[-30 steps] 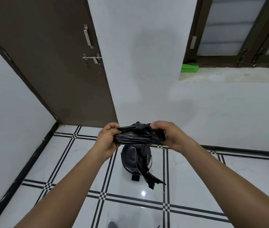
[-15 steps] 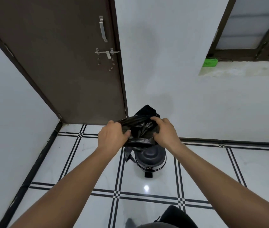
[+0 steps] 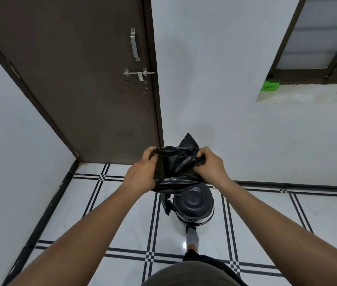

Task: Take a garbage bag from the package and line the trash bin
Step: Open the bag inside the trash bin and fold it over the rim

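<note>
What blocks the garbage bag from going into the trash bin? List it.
The closed bin lid covers the opening of the trash bin, directly beneath the garbage bag gripped by the left hand and right hand. A foot rests at the bin's base.

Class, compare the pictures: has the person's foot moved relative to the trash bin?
Yes. The foot now reaches the pedal at the front of the trash bin; earlier it was not there.

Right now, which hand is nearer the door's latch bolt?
Left. The left hand is almost directly below the latch bolt; the right hand is farther right, gripping the same garbage bag.
</note>
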A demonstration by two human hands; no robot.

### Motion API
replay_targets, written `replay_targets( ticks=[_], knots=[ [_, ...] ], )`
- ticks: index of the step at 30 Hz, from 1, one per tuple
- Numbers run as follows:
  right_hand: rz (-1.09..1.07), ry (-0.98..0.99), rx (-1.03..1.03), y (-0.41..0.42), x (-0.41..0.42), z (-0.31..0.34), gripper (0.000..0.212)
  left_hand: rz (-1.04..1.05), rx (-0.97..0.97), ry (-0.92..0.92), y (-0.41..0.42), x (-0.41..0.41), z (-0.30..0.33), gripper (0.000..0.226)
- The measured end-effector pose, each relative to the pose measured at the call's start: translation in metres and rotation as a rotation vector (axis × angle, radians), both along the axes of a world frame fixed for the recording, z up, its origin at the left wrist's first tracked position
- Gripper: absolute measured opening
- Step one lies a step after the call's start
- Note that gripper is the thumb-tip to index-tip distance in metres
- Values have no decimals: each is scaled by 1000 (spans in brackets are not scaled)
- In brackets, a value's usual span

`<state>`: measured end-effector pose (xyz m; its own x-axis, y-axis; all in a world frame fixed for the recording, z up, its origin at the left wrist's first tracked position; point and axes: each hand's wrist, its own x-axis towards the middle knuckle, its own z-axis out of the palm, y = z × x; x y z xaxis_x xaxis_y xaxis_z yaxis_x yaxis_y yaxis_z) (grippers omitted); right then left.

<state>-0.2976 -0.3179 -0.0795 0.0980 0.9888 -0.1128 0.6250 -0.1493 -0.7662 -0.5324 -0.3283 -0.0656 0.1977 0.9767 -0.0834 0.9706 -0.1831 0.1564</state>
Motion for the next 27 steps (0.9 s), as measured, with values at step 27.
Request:
replay_targets(
  ticks=[27],
  knots=[
    [-60, -220, -123, 91, 70, -79, 39, 97, -209, 112, 109, 33, -60, 27]
  ],
)
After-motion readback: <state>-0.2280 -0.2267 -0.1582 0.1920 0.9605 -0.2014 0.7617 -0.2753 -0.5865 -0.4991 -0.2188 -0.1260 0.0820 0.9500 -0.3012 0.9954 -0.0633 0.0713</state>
